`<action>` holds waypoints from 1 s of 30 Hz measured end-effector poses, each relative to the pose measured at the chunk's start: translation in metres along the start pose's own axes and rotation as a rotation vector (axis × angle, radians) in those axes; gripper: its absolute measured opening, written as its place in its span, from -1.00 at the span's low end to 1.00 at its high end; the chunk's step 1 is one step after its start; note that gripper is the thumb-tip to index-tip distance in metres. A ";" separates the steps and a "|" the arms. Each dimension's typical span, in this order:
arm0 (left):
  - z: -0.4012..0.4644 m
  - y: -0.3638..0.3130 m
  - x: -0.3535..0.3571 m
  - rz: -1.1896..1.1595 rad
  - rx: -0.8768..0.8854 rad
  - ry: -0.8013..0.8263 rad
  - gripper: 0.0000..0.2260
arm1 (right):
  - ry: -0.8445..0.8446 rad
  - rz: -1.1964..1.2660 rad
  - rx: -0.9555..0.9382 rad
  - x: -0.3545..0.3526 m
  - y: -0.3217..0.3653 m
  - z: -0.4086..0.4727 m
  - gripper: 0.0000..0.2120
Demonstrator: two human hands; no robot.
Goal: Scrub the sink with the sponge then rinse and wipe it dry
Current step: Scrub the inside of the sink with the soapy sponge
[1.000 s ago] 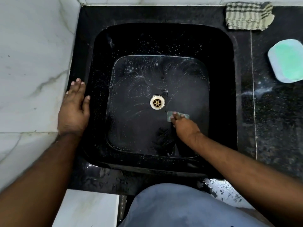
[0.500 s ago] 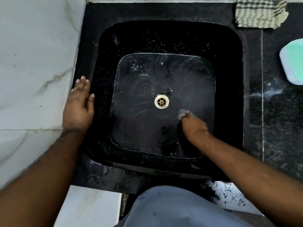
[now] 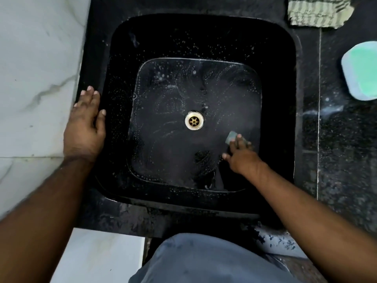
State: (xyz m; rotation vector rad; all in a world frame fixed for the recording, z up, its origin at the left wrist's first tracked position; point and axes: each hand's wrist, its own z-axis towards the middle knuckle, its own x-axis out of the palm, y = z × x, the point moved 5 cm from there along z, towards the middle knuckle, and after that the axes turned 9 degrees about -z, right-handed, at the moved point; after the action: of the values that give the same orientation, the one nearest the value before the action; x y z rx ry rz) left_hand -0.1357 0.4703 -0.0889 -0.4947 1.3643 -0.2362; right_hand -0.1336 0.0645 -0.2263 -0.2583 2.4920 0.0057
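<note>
The right hand (image 3: 243,158) presses the sponge (image 3: 231,137) against the sink (image 3: 114,111) floor, right of the drain (image 3: 194,120); the sponge protrudes beyond the fingertips, its grip curled over it. The left hand (image 3: 84,127) lies spread flat on the sink's left rim.

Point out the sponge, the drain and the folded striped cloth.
sponge (image 3: 231,137): head view, on its grey-green end showing past the fingers.
drain (image 3: 194,120): head view, on the brass strainer's centre.
striped cloth (image 3: 318,11): head view, on the middle of its folded top face.
</note>
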 end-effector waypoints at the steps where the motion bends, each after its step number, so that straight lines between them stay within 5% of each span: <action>1: -0.001 0.001 -0.001 0.002 -0.007 0.001 -0.57 | -0.022 0.014 0.021 -0.012 -0.004 0.011 -0.30; 4: -0.002 0.002 -0.001 -0.003 -0.018 0.009 -0.57 | -0.164 -0.044 0.038 -0.049 0.000 0.025 -0.24; 8: -0.001 0.002 0.000 -0.013 -0.002 0.007 -0.57 | -0.046 -0.137 -0.160 -0.010 0.038 -0.011 -0.21; 15: -0.001 0.007 0.001 -0.005 0.006 0.000 -0.57 | 0.043 0.176 0.251 -0.014 -0.006 0.005 -0.06; 19: -0.004 0.004 0.000 -0.024 0.003 -0.004 -0.58 | -0.018 0.040 0.070 -0.032 0.017 0.014 -0.13; 25: -0.002 0.004 0.000 -0.035 0.021 -0.020 -0.58 | 0.210 -0.027 0.035 0.034 0.027 -0.027 -0.05; 30: -0.002 0.006 0.002 -0.035 0.033 -0.024 -0.58 | -0.098 -0.009 0.150 -0.025 -0.007 0.020 -0.09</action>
State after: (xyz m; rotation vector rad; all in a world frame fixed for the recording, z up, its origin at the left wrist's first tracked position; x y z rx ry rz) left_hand -0.1383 0.4741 -0.0933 -0.4931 1.3274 -0.2802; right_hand -0.1004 0.0631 -0.2270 -0.2015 2.3796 -0.1677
